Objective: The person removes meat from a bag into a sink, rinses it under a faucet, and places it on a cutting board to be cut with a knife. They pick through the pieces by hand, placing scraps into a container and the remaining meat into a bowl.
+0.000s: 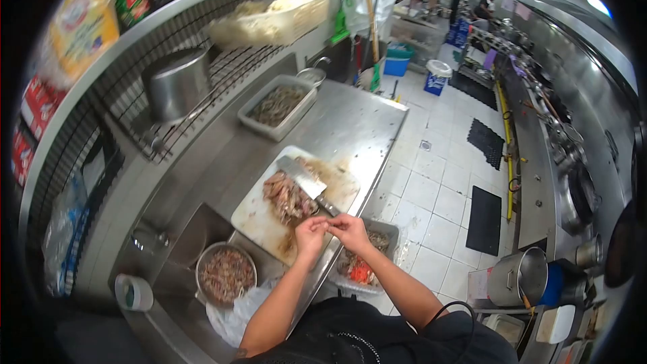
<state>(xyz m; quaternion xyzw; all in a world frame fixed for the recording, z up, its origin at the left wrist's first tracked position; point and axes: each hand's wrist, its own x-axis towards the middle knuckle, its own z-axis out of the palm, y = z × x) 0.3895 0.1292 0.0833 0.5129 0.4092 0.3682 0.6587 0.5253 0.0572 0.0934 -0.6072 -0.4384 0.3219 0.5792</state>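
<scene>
My left hand (311, 237) and my right hand (349, 232) meet fingertip to fingertip over the near edge of the cutting board (251, 214). Both have their fingers pinched together; what is between them, if anything, is too small to make out. Just beyond my fingers lies a cleaver (300, 176), its dark handle pointing toward my right hand. The blade rests across the board beside a heap of pinkish-brown raw pieces (286, 197). Brownish liquid and scraps smear the board around the heap.
A grey tub (244, 116) of greyish raw pieces stands at the back of the steel table (350, 118). Left, a round metal bowl (255, 276) of chopped pieces sits by a plastic bag (232, 320). Below the table's right edge is a scrap bin (397, 246).
</scene>
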